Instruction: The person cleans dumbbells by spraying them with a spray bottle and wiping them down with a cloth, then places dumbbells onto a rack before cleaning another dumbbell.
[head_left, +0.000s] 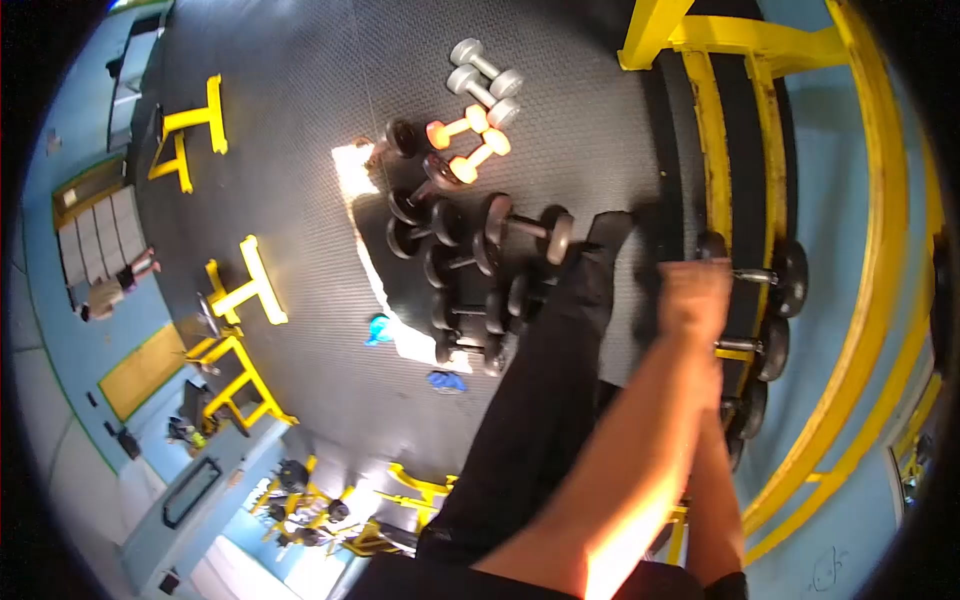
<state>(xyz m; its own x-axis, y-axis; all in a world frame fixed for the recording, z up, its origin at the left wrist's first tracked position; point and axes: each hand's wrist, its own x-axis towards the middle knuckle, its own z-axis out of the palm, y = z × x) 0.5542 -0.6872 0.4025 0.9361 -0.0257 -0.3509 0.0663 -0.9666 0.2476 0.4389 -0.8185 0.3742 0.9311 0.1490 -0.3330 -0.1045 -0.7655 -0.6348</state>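
My left hand [695, 290] is at the near end of a black dumbbell [789, 278] on the yellow rack; the hand is smeared by motion, and its fingers cannot be made out. Just below it, my right hand [711, 378] is mostly hidden behind my left forearm, near the handle of a second dumbbell [773, 348]. Whether it touches that handle cannot be told. Another black dumbbell [752, 410] lies lower on the rack [712, 150].
Black dumbbells [525, 225], orange dumbbells [480, 155] and grey dumbbells [485, 92] lie on the dark floor mat [300, 130]. My black-trousered leg reaches among them. Yellow frames [252, 285] stand at the left. A blue cloth [447, 381] lies on the floor.
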